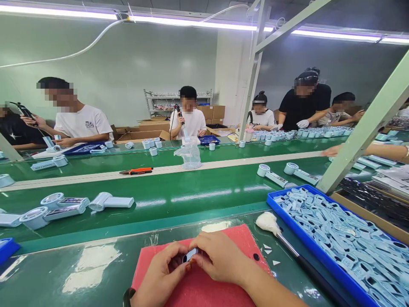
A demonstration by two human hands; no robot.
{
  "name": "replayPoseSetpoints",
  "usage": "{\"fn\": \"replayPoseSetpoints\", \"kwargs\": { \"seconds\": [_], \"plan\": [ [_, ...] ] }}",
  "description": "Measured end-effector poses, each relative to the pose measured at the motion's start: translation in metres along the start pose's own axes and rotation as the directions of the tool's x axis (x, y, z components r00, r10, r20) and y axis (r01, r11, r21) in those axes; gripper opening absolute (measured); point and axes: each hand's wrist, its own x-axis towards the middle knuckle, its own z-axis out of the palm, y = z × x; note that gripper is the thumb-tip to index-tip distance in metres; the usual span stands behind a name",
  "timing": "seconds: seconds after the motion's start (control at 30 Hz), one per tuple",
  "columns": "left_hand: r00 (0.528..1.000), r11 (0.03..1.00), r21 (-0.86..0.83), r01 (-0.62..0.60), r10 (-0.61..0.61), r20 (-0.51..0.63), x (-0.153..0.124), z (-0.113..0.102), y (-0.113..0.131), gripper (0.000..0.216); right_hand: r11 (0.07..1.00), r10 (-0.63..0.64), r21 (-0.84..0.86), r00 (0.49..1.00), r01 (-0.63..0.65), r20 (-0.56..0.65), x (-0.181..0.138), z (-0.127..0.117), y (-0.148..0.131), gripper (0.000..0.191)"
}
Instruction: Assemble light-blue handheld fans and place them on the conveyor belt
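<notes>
Over a red mat (204, 294), both hands close around one small light-blue plastic part (191, 254) with a dark opening at its left end. My left hand (166, 273) pinches it from the left, thumb and fingers curled. From the right, my right hand (220, 258) grips its other end between thumb and fingertips. Much of the part is hidden by the fingers. To the right, a blue tray (271, 200) holds many light-blue pieces (338, 232), some with dark windows. A dark-handled metal tool (297, 256) with a white wrapped head lies between mat and tray.
A green conveyor belt (198, 194) crosses ahead, carrying light-blue handheld housings (111, 201). Pliers (136, 171) and a plastic bag (188, 157) rest on the pale divider. A metal post (367, 128) rises at right. Co-workers sit opposite; another person's arm (380, 150) reaches in from the right.
</notes>
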Motion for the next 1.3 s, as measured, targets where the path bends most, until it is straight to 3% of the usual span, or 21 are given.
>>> {"fn": "replayPoseSetpoints", "kwargs": {
  "seconds": [0.97,1.3],
  "plan": [
    [1.000,1.000,0.024,0.006,-0.006,-0.020,-0.0011,-0.0007,0.0011,0.027,0.999,0.025,-0.022,1.000,-0.025,0.016,-0.0005,-0.0021,-0.0028,0.018],
    [1.000,1.000,0.000,0.004,-0.004,0.000,0.0016,-0.0003,-0.0053,0.032,0.999,-0.025,-0.038,0.999,0.027,0.029,0.0009,-0.0020,-0.0011,0.022]
  ]
}}
